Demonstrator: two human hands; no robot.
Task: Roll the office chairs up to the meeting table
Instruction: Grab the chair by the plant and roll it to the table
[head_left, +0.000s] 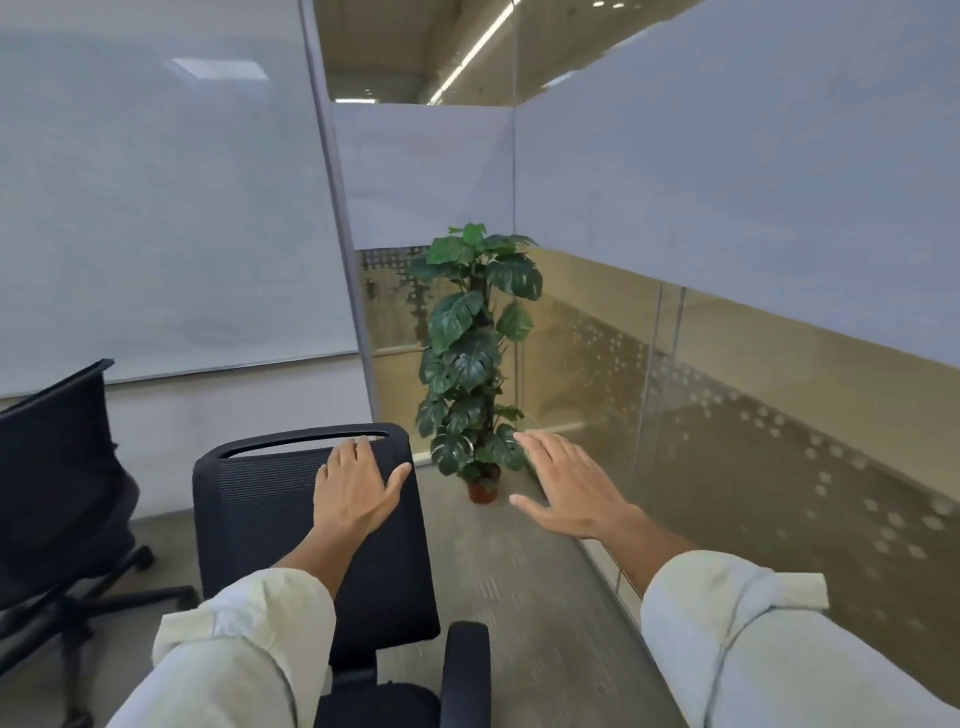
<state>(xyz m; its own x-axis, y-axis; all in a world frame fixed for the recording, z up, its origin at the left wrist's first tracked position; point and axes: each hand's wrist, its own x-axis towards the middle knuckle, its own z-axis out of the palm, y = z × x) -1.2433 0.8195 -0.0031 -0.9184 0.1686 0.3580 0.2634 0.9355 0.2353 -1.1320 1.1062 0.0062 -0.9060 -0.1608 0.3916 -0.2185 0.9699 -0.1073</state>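
Observation:
A black mesh office chair (270, 519) stands right in front of me, its back toward me, with a handle slot along the top and one armrest (465, 670) at the lower right. My left hand (353, 493) lies flat on the upper right of the backrest. Its fingertips reach the slot and its thumb is spread to the right edge, not curled around anything. My right hand (566, 488) hovers in the air to the right of the chair, fingers spread, touching nothing. The meeting table is not in view.
A second black office chair (57, 493) stands at the left, its star base (104, 597) on the floor. A tall potted plant (472, 364) fills the corner ahead. A whiteboard wall (156, 208) is on the left and a glass partition (753, 441) close on the right.

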